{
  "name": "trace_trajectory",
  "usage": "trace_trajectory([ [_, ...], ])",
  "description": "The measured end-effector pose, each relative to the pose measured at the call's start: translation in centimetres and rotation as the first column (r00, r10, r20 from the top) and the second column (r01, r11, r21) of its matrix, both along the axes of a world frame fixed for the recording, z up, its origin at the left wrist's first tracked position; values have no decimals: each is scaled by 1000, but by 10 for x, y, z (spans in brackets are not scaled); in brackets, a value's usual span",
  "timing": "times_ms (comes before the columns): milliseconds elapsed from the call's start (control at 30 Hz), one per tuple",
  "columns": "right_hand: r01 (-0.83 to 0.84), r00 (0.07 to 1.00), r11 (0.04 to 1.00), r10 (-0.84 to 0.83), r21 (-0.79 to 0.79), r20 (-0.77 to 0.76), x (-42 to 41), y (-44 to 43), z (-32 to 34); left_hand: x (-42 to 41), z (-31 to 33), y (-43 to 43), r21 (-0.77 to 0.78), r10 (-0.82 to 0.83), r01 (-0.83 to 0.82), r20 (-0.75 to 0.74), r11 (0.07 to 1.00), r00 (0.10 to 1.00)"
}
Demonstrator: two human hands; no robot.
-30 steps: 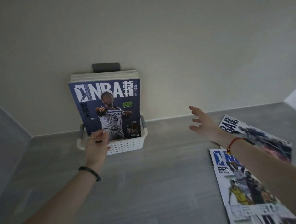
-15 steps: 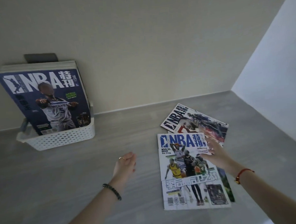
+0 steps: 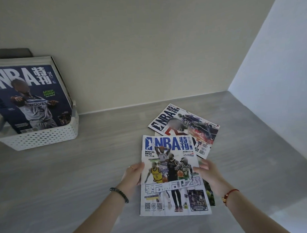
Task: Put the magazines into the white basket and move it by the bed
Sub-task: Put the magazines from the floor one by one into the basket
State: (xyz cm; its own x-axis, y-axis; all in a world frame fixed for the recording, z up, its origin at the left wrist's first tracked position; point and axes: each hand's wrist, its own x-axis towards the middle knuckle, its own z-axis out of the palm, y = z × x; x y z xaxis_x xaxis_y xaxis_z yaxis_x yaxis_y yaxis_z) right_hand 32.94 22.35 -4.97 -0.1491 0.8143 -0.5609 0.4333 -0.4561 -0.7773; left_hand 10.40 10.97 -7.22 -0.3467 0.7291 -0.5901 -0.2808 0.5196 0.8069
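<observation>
A white perforated basket [image 3: 45, 135] stands at the left against the wall, with several magazines upright in it; the front one has a dark blue cover [image 3: 30, 96]. A white-covered magazine [image 3: 172, 176] lies on the grey floor in the middle. My left hand [image 3: 133, 175] grips its left edge and my right hand [image 3: 207, 173] grips its right edge. Behind it, partly under it, lies another magazine [image 3: 186, 127] turned at an angle. A green edge of something flat [image 3: 210, 195] shows under my right hand.
A beige wall [image 3: 147, 55] runs along the back and meets a pale blue-white wall [image 3: 278, 77] at the right, forming a corner. A grey block [image 3: 13, 52] sits on the wall behind the basket. Grey floor [image 3: 64, 180] stretches between the basket and the loose magazines.
My left hand has left the basket and come across to the white-covered magazine. Both hands have closed on its side edges. My view has swung right, so the basket sits at the left edge.
</observation>
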Motion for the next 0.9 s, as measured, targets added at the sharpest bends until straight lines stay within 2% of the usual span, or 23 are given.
trace_trajectory([
  [67,23,998,996,-28,-88,-52,2,1,-2,3,1,1,-4,-29,29,14,1000,999],
  [167,-29,996,987,15,-160,-90,-1,-3,-5,6,4,1,-5,-54,53,-79,999,995],
  [367,-63,998,998,63,-22,-20,-29,-4,5,-14,21,-9,61,-63,77,-209,995,976],
  [600,-115,979,985,135,129,-152,-99,12,53,-83,64,-25,207,203,-147,-284,967,937],
  [700,-202,951,950,249,237,-186,-141,11,80,-122,86,-36,228,308,-238,-355,944,883],
  [900,-194,862,912,335,362,-381,-245,-1,130,-211,141,-60,352,453,-306,-493,884,743],
])
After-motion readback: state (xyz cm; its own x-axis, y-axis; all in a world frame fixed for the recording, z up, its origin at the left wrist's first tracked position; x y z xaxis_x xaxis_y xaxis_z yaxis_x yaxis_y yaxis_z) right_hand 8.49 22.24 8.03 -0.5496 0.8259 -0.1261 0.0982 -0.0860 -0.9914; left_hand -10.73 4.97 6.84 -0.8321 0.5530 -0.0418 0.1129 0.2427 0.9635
